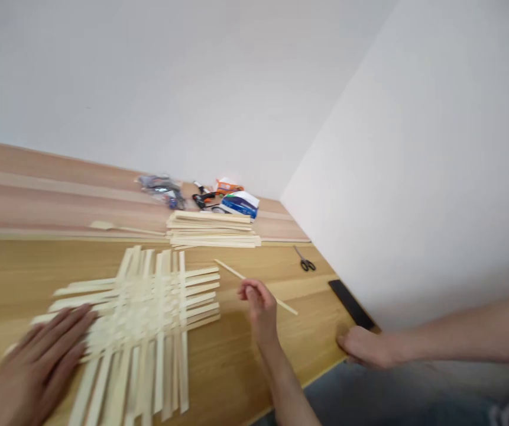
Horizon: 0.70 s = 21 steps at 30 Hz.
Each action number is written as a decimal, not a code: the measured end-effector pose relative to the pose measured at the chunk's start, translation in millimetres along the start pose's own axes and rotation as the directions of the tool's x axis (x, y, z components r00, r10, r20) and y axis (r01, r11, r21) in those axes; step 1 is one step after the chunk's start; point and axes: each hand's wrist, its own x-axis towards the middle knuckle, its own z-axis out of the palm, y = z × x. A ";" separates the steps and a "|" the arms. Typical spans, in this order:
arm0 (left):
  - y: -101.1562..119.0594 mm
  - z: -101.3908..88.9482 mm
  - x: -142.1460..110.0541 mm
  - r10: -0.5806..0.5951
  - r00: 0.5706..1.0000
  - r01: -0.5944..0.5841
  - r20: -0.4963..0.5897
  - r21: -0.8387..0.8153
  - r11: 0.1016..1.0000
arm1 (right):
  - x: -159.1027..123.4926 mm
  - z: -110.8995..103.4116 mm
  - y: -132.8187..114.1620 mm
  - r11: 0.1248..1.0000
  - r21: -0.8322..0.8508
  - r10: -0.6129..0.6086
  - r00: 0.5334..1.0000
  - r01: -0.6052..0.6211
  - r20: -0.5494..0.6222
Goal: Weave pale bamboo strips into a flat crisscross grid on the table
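A flat lattice of pale bamboo strips (143,302) lies woven on the wooden table (254,269), its loose ends sticking out on all sides. My left hand (41,361) rests flat on the lattice's lower left part, fingers spread and holding nothing. To the right of the lattice, my right hand (258,307) pinches a thin bamboo strip (236,273), which runs diagonally across the fingers. The strip is clear of the lattice.
A stack of bamboo strips (212,231) lies behind the lattice. Beyond it are a plastic bag (163,190), a black-and-orange tool (203,200) and a blue-and-white box (239,204). Scissors (305,260) and a black bar (350,303) lie rightward. Another person's hand (363,349) reaches the table edge.
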 end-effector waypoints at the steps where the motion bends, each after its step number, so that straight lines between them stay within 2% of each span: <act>1: 3.6 -5.0 -3.5 -0.041 0.999 0.042 -0.016 0.061 0.997 | -1.5 20.8 -7.6 0.998 0.046 -0.044 0.993 0.039 0.110; 2: 9.8 -10.8 -5.6 -0.042 0.999 0.046 -0.030 0.137 0.990 | -3.1 40.3 -16.9 0.989 0.060 -0.144 0.967 0.135 0.211; 3: 18.0 -16.9 -5.8 -0.034 0.999 0.038 -0.024 0.190 0.981 | -4.5 58.2 -26.8 0.965 0.074 -0.260 0.918 0.250 0.299; 5: 37.0 -28.4 -0.5 -0.026 0.999 0.037 -0.048 0.253 0.967 | -6.2 88.4 -45.3 0.886 0.135 -0.456 0.783 0.443 0.423; 7: 53.8 -37.6 9.2 -0.045 0.994 0.072 -0.103 0.273 0.959 | -6.1 112.8 -58.1 0.823 0.208 -0.555 0.667 0.529 0.497; 10: 68.5 -46.4 19.6 -0.064 0.979 0.116 -0.191 0.270 0.956 | -4.9 140.8 -65.4 0.767 0.257 -0.617 0.566 0.587 0.547; 14: 71.2 -48.2 19.5 -0.113 0.957 0.179 -0.268 0.237 0.955 | -6.7 161.8 -60.5 0.720 0.222 -0.636 0.499 0.657 0.588; 17: 68.2 -44.8 17.4 -0.133 0.953 0.190 -0.271 0.198 0.962 | -11.3 166.7 -53.3 0.712 0.185 -0.631 0.501 0.677 0.592; 21: 66.4 -40.7 17.5 -0.153 0.964 0.187 -0.216 0.146 0.972 | -15.7 166.7 -48.7 0.715 0.188 -0.623 0.492 0.674 0.608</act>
